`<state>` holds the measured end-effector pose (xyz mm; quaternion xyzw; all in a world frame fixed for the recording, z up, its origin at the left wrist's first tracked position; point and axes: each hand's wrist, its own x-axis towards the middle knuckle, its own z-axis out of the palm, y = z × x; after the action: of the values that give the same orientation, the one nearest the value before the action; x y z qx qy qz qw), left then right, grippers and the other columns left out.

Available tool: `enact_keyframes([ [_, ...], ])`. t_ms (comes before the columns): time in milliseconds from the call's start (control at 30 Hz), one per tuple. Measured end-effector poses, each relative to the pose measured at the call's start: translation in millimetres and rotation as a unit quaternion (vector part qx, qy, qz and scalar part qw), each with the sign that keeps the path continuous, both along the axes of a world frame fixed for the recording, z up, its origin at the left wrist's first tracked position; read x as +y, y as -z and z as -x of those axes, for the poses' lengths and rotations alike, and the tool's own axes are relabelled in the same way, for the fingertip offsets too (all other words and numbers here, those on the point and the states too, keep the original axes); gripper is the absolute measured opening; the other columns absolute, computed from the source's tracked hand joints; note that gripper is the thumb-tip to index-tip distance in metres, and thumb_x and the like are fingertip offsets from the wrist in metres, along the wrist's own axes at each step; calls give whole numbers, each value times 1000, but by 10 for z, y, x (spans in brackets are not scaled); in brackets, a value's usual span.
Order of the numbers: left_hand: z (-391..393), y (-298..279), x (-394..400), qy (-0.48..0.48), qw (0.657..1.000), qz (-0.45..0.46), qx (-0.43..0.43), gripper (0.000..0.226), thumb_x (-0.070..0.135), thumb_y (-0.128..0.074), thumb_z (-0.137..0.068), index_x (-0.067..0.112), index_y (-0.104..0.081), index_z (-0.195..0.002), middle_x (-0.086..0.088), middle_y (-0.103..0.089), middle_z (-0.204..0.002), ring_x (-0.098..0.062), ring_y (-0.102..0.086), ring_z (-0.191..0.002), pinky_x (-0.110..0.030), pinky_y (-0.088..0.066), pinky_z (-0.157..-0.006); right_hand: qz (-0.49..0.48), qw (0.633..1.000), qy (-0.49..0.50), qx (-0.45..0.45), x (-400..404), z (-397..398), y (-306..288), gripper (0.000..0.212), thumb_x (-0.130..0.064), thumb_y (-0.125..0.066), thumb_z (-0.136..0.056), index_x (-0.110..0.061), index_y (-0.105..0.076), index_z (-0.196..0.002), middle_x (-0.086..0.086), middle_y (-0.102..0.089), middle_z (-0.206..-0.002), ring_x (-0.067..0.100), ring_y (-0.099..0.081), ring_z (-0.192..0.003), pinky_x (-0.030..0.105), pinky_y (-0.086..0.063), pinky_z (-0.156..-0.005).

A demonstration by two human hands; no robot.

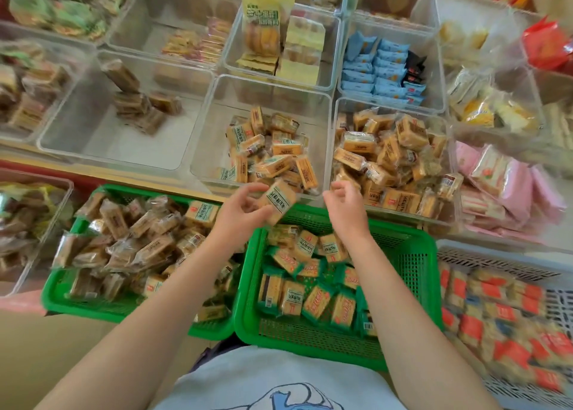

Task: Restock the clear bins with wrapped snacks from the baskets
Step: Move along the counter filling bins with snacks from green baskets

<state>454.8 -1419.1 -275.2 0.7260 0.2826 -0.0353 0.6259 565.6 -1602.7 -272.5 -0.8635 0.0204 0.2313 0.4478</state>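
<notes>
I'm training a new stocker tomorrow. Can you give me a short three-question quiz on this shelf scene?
1. True or false: the left hand holds a wrapped snack.
2. The basket under the right hand is: A red, B green, C grey.
3. Fill in: the blue packets lie in a clear ____ behind the two front bins.

Key: 1 true; 2 B; 3 bin.

My forearms (pixel 161 288) are bare to past the elbow, no rings or watch showing; I wear a pale grey-white T-shirt (pixel 248 375) with a blue print.
</notes>
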Motion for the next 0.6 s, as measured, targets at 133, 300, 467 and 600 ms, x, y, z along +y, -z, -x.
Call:
enact_keyframes([
  [133, -371, -57, 321, -66, 995, -40, -64, 40, 17, -67, -94, 32, -58, -130, 3, -66, -101, -15, -70, -87, -41, -61, -80, 104, 989, -95, -39, 53, -20, 211, 53, -23, -56, -98, -20, -38, -148, 2, -38, -147, 18, -46, -124, 37, -43, -100],
  [300, -848, 249, 559, -92, 983, -153, -42, 44, 26, -62, -96, 43, -54, -135, -2, -62, -124, -15, -66, -99, -43, -60, -84, 126, 983, -130, -29, 33, 15, 308, 63, -22, -56, -97, -22, -29, -154, 2, -34, -155, 22, -36, -141, 43, -39, -113],
  [467, -768, 566, 582, 30, 945, -323, 46, 52, 27, -51, -99, 23, -40, -149, -7, -56, -138, -24, -55, -119, -42, -46, -102, 130, 980, -147, -18, -19, -75, 270, 56, -22, -53, -99, -23, -35, -151, 1, -39, -153, 22, -41, -138, 43, -41, -110],
  [600, -566, 658, 554, 50, 899, -426, 83, 56, 36, -43, -99, 11, -36, -149, -15, -47, -144, -33, -42, -132, -49, -31, -114, 198, 956, -110, -184, 50, 121, 354, 31, -16, -54, -94, -14, -55, -125, 3, -51, -121, 21, -47, -113, 37, -44, -96],
])
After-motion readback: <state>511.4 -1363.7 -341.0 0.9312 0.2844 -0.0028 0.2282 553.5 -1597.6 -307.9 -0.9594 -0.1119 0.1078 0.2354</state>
